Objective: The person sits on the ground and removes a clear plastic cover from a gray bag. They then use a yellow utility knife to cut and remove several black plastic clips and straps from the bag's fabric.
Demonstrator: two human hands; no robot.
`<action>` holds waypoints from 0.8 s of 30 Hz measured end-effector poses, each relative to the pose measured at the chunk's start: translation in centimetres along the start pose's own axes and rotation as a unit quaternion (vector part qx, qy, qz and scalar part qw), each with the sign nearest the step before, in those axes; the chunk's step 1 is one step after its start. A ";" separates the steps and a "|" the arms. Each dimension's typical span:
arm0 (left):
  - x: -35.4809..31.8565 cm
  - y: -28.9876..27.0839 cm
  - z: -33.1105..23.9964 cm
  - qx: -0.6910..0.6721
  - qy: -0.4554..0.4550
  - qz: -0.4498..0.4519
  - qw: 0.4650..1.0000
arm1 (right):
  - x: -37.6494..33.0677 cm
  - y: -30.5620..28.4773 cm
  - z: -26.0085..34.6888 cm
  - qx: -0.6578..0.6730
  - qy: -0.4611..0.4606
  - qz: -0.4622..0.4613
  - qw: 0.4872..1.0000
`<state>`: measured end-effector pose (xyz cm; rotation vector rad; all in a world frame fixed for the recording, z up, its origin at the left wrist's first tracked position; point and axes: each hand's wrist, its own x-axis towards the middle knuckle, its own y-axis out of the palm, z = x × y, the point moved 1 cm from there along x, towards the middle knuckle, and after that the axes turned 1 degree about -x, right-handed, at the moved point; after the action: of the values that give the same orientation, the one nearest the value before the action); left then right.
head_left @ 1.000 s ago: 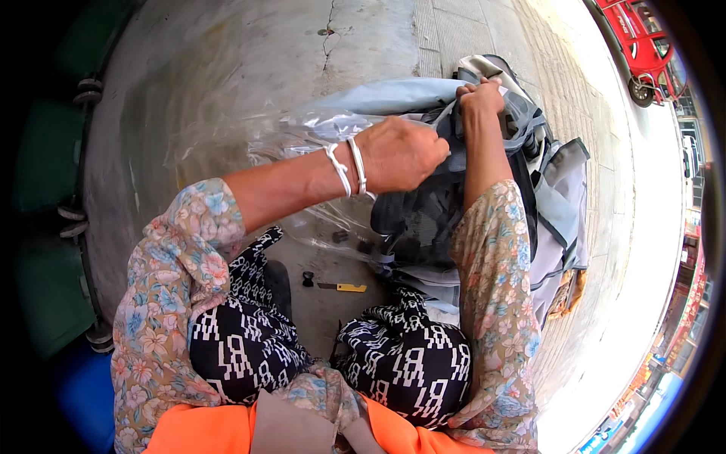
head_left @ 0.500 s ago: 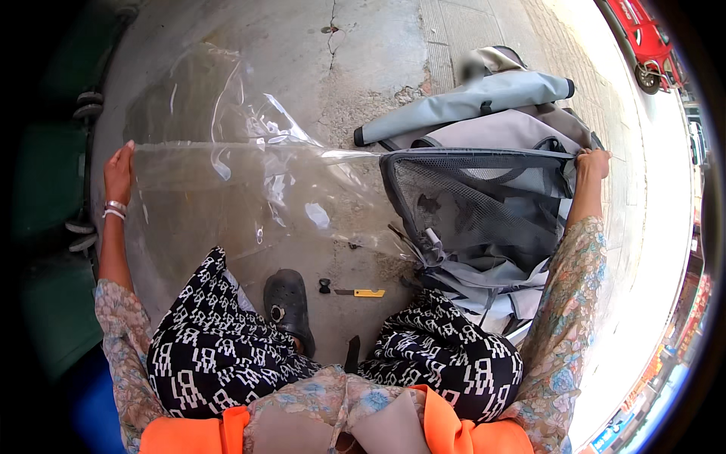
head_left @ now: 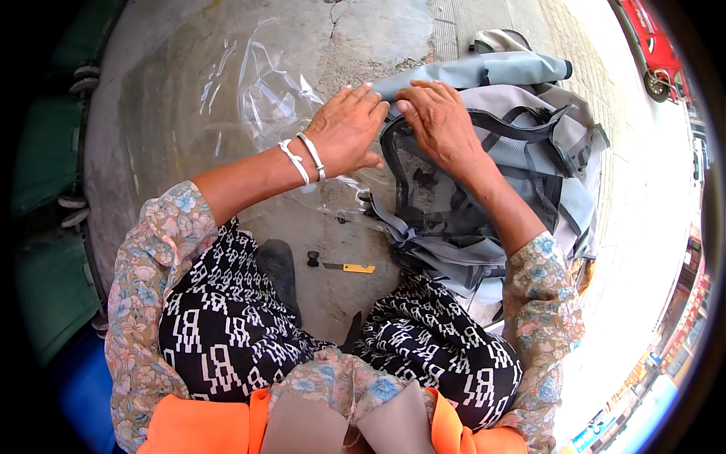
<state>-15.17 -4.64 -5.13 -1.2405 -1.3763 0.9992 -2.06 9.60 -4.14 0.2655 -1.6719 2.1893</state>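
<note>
Sheet [head_left: 268, 106], clear plastic, lay creased on the concrete floor [head_left: 318, 306], forward and left of the seated person. Grey fabric [head_left: 503, 98] with a dark mesh panel [head_left: 431, 193] lay heaped to its right, near edge at the right knee. Both seemed placed so that the two hands could reach them without shifting the seat.

Left hand [head_left: 346, 130] was over the sheet's right part, palm down, fingers extended and thumb well apart; it gripped nothing visible. Right hand [head_left: 440, 127] was just beside it, over the mesh panel's upper left corner, fingers bent. Whether these pinched an edge could not be told, as the hand hid its own underside. The close spacing suggested attention to where sheet and fabric met.

A yellow-handled knife [head_left: 358, 268] lay between the knees with its blade exposed, beside a black clip [head_left: 312, 259], presumably kept within reach while leaving both hands free.
</note>
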 end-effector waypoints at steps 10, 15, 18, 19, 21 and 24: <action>0.2 -4.5 -0.4 -0.165 0.061 -0.005 0.984 | -0.9 -1.0 -1.1 0.036 0.035 -0.025 0.998; -6.8 -9.3 3.7 -0.100 0.058 0.005 0.993 | -16.2 -8.7 -16.1 -0.131 0.438 -0.025 0.889; -19.0 -10.6 21.3 0.043 -0.253 -0.041 0.966 | -35.4 -20.3 -24.1 -0.415 0.410 0.073 0.809; -26.6 -13.0 28.4 0.163 -0.303 -0.045 0.938 | -38.1 -22.1 -25.5 -0.311 0.581 0.094 0.746; -34.4 -16.0 35.0 0.235 -0.316 -0.158 0.906 | -36.0 -21.7 -24.7 -0.318 0.561 0.055 0.763; -21.7 -14.3 28.3 0.110 -0.366 -0.191 0.904 | -30.0 -19.2 -26.0 -0.282 0.460 0.065 0.839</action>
<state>-45.86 -26.94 0.99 -0.3810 -1.9116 1.3524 34.99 33.56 -5.30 -0.9332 -1.6093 1.3649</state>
